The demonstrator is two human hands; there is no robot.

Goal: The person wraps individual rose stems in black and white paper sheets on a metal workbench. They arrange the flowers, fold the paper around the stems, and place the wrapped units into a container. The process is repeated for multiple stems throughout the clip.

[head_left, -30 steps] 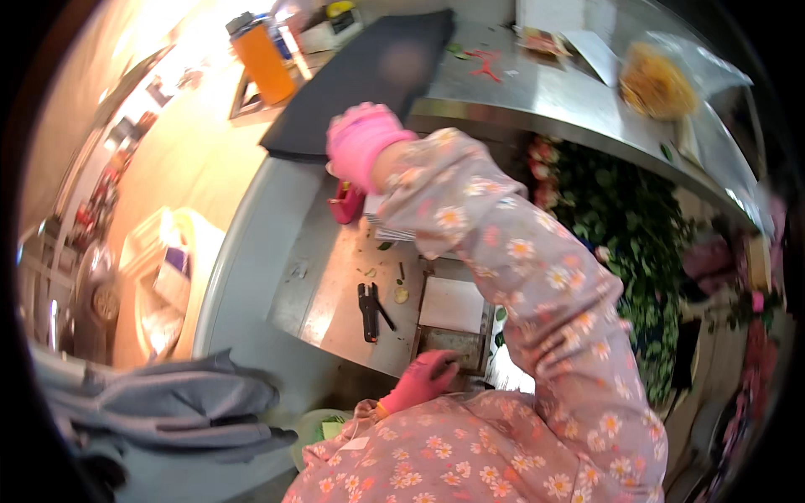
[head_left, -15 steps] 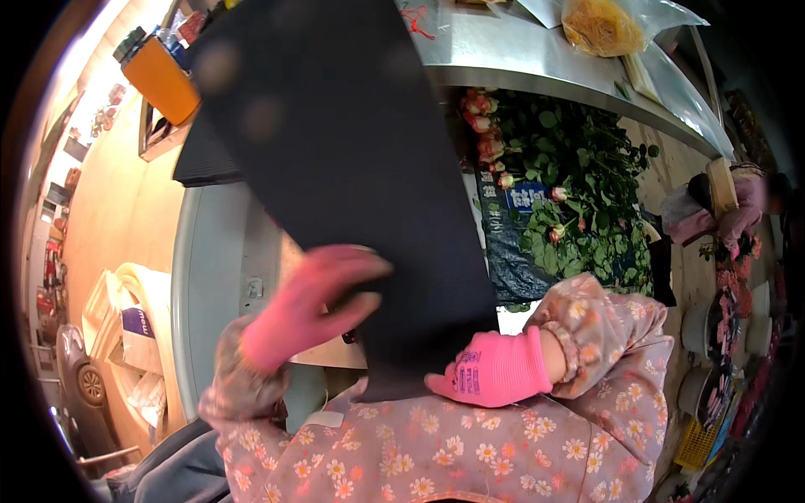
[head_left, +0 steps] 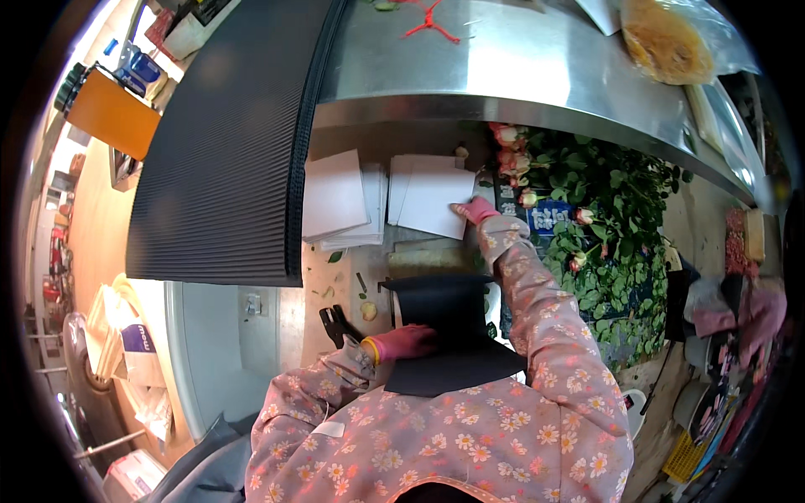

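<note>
Counting from the middle of my view, an orange bottle [head_left: 113, 115] is showing at ten o'clock. Just inward, a ridged black stack [head_left: 220, 184] is spreading. Left papers [head_left: 335, 197], white, are lying between ten and eleven; a black tool [head_left: 333, 325] is resting between seven and eight. At six, my pink-gloved left hand [head_left: 402, 343] is lying on a bent black sheet [head_left: 457, 366], which is sitting between five and six, against my chest; whether those fingers are gripping, I cannot tell. Right papers [head_left: 433, 201] are piling near one. At two, my right hand [head_left: 476, 210] is touching their right edge, thumb on top; I cannot tell whether I am pinching. Beyond it, leafy roses [head_left: 604, 218] are stretching from one to four.
</note>
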